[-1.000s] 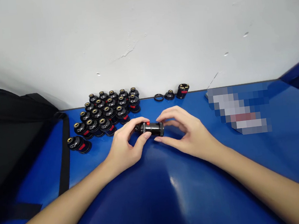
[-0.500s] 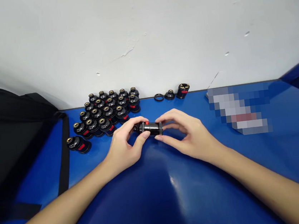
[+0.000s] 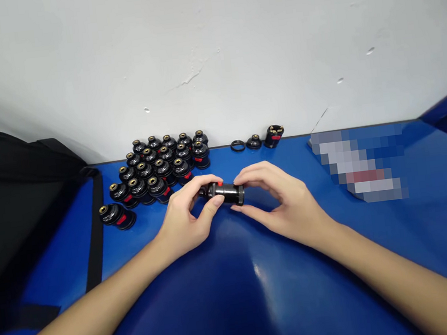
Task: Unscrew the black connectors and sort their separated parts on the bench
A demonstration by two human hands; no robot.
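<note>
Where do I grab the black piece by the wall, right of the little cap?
Probably pinch the black piece by its sides, below the gold bits, coming from the front: it stands with them on top, the wall close behind and the little cap to its left.

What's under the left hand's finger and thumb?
The left hand grips a black cylinder; its red tab shows by the index fingertip. The surface directly under the fingertips is covered.

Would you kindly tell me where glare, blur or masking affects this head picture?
Head view: a pale streak of glare on the blue table; head view: bright highlights on the held black cylinder; head view: blocky pixelation hides the item at right; head view: the black fabric at left looks dark and soft.
</note>
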